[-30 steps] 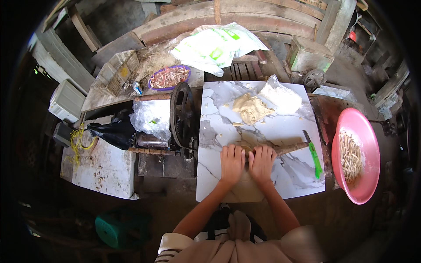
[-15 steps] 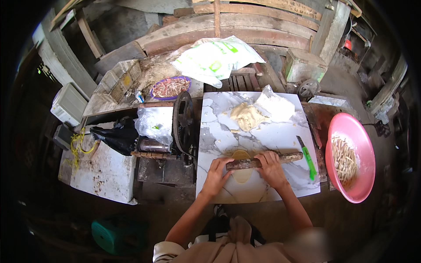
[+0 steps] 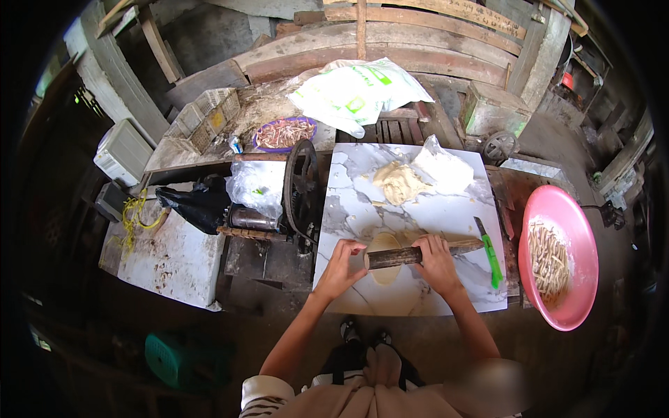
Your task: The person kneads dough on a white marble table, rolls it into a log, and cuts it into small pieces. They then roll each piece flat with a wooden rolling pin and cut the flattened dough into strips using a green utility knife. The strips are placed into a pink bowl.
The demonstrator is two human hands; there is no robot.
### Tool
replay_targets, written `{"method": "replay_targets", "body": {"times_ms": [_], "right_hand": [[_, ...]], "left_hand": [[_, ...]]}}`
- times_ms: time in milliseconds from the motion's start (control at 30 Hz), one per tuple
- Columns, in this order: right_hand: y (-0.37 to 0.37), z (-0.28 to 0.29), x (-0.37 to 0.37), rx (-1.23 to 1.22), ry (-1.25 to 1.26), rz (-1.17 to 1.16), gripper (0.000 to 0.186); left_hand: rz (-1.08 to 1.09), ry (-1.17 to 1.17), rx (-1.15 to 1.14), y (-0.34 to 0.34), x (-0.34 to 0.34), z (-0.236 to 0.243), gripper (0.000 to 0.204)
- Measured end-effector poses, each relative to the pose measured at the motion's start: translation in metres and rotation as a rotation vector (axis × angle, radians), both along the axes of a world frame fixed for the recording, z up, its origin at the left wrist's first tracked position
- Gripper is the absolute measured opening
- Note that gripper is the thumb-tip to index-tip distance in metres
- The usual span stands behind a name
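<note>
My left hand (image 3: 341,268) curls its fingers and thumb at the left end of a dark wooden rolling pin (image 3: 390,257). My right hand (image 3: 435,265) grips the pin farther right. Beneath it lies a thin oval of dough (image 3: 383,277) on the marble-patterned board (image 3: 348,211). A lump of dough (image 3: 397,181) and a white powder-filled plastic bag (image 3: 442,171) are farther back on the board. A green-handled knife (image 3: 493,261) lies near its right edge.
A pink basin (image 3: 578,258) of pale strips stands right. At left are a wheeled metal machine (image 3: 254,220) and purple basket (image 3: 286,132). Behind are a large white sack (image 3: 359,94) and metal box (image 3: 491,108). A green stool (image 3: 164,355) is below left.
The pin and dough oval, mostly covered by my hands a second ago, now show between them. My hands have moved apart, the left leftward and the right rightward along the pin.
</note>
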State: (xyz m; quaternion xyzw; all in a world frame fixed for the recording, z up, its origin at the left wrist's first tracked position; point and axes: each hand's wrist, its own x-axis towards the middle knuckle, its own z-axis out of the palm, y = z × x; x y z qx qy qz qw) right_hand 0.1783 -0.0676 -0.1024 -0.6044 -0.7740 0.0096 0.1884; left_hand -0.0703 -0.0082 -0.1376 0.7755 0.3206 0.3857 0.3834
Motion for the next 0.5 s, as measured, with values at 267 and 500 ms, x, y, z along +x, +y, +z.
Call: {"method": "replay_targets", "body": {"times_ms": [267,500], "right_hand": [[-0.013,-0.013,-0.005,0.084,0.164,-0.041,0.03],[0.017,-0.046,-0.043,0.25,-0.009,-0.335,0.028]], "left_hand": [[0.161,0.035,0.003,-0.022,0.021,-0.018,0.026],[0.504,0.107,0.041,-0.008,0.075,-0.024,0.023]]}}
